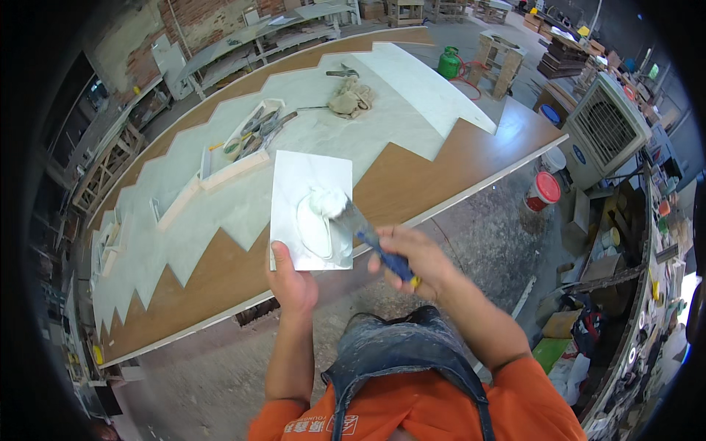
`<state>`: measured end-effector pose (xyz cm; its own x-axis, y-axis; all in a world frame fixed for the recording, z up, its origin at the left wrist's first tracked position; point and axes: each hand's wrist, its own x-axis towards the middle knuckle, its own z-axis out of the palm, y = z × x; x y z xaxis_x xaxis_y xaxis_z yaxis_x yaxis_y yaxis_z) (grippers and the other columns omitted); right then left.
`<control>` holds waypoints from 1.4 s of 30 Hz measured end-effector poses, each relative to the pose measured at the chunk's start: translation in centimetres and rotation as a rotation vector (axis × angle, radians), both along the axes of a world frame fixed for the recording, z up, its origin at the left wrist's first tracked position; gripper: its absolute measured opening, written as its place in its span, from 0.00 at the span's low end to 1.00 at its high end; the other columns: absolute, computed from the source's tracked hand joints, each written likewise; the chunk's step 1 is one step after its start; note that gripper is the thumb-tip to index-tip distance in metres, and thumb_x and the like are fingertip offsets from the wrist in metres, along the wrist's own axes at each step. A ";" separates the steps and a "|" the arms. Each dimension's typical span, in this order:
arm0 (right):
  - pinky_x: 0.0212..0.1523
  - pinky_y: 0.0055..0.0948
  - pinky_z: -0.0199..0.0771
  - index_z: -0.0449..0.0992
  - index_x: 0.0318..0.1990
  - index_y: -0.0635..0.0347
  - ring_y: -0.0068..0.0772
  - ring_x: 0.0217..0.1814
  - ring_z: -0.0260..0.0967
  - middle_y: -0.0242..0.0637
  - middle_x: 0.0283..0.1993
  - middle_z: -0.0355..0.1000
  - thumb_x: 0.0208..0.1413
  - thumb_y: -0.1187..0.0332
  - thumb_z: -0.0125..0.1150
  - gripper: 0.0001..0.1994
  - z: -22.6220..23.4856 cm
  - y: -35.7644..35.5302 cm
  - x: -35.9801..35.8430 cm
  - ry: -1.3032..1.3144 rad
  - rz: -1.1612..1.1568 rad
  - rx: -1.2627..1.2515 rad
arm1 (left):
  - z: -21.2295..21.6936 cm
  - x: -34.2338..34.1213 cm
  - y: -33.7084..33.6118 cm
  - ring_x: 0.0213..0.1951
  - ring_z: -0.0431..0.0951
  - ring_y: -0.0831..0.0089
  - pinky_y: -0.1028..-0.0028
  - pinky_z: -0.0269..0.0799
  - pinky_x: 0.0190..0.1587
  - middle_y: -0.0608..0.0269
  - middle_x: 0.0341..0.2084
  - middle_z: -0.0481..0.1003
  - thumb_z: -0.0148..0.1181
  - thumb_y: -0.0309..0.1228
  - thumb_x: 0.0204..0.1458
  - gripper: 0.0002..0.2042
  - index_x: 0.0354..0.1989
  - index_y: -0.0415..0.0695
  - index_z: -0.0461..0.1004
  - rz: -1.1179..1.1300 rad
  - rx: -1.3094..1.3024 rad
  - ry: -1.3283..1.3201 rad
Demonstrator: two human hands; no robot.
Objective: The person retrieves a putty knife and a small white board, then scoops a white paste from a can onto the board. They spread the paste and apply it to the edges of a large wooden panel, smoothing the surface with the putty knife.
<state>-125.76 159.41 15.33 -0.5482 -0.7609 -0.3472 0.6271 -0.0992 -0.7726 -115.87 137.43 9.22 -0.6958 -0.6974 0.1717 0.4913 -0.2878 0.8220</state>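
Observation:
My left hand [293, 283] grips the lower left edge of a white rectangular board [293, 187], its thumb lying on the front face. On the board is a mound of white paste [327, 202], with a smeared oval of the same paste below it. In my right hand [415, 257] is a putty knife [391, 259] with a blue handle and yellow end, and its metal blade touches the paste. Both hands are over the near edge of a large brown panel [471, 165] with a pale, zigzag-edged layer [243, 195] on it.
A shallow wooden tray of hand tools [254, 140] and a crumpled cloth [351, 99] lie on the panel. To the right stand a red-lidded bucket [544, 189], an air cooler [604, 121] and a cluttered shelf. A green gas cylinder [448, 63] with a red hose stands beyond.

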 end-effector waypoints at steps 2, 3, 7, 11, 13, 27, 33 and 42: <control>0.25 0.28 0.75 0.71 0.59 0.63 0.32 0.31 0.78 0.46 0.42 0.79 0.65 0.68 0.56 0.18 -0.3 0.2 -1.0 0.401 -0.055 0.122 | 1.6 0.1 0.5 0.63 0.72 0.59 0.58 0.69 0.64 0.52 0.63 0.69 0.46 0.47 0.70 0.28 0.68 0.35 0.61 -0.078 0.184 -0.037; 0.30 0.30 0.77 0.74 0.58 0.62 0.34 0.34 0.79 0.46 0.42 0.80 0.63 0.69 0.58 0.17 -0.6 0.2 -1.2 0.728 -0.104 0.214 | 2.2 0.2 0.6 0.64 0.71 0.60 0.58 0.68 0.65 0.52 0.63 0.70 0.47 0.47 0.70 0.29 0.68 0.35 0.61 -0.105 0.281 -0.054; 0.47 0.36 0.77 0.81 0.53 0.57 0.45 0.46 0.78 0.45 0.46 0.80 0.57 0.71 0.65 0.16 -3.4 0.3 1.4 1.336 -0.222 0.340 | 1.7 0.5 -0.4 0.65 0.70 0.59 0.55 0.69 0.65 0.52 0.65 0.68 0.43 0.47 0.71 0.28 0.69 0.36 0.60 -0.197 0.527 0.025; 0.41 0.40 0.77 0.80 0.54 0.55 0.50 0.40 0.75 0.44 0.39 0.77 0.56 0.70 0.66 0.17 -4.0 1.6 4.4 1.310 -0.061 0.431 | -0.1 1.4 -1.6 0.65 0.70 0.57 0.52 0.70 0.64 0.51 0.65 0.68 0.42 0.47 0.71 0.27 0.68 0.38 0.60 -0.126 0.577 0.021; 0.37 0.39 0.76 0.81 0.53 0.54 0.48 0.36 0.74 0.43 0.36 0.75 0.55 0.71 0.66 0.17 -4.2 2.0 5.2 1.351 -0.072 0.441 | -0.4 1.8 -1.8 0.65 0.71 0.56 0.52 0.70 0.64 0.51 0.65 0.68 0.43 0.47 0.71 0.27 0.68 0.39 0.61 -0.105 0.583 -0.001; 0.20 0.21 0.66 0.67 0.63 0.65 0.23 0.23 0.69 0.36 0.33 0.75 0.67 0.66 0.57 0.21 -1.7 -1.0 2.1 0.102 0.114 0.001 | 1.0 3.8 -2.2 0.66 0.69 0.55 0.49 0.66 0.67 0.51 0.66 0.68 0.43 0.48 0.71 0.28 0.69 0.37 0.61 -0.308 0.836 0.188; 0.16 0.18 0.59 0.68 0.59 0.62 0.21 0.17 0.63 0.37 0.30 0.73 0.70 0.62 0.53 0.17 -5.3 3.6 7.2 0.043 0.065 0.116 | 1.8 5.1 -3.9 0.68 0.66 0.56 0.51 0.63 0.69 0.51 0.67 0.66 0.42 0.48 0.71 0.30 0.71 0.37 0.57 -0.275 0.684 0.262; 0.12 0.22 0.57 0.62 0.68 0.59 0.24 0.15 0.63 0.38 0.31 0.73 0.68 0.67 0.51 0.23 -2.0 -1.0 2.4 -0.298 -0.175 -0.215 | 0.7 5.8 -3.3 0.68 0.66 0.56 0.53 0.65 0.68 0.49 0.68 0.64 0.43 0.48 0.71 0.30 0.71 0.36 0.55 -0.260 0.551 0.082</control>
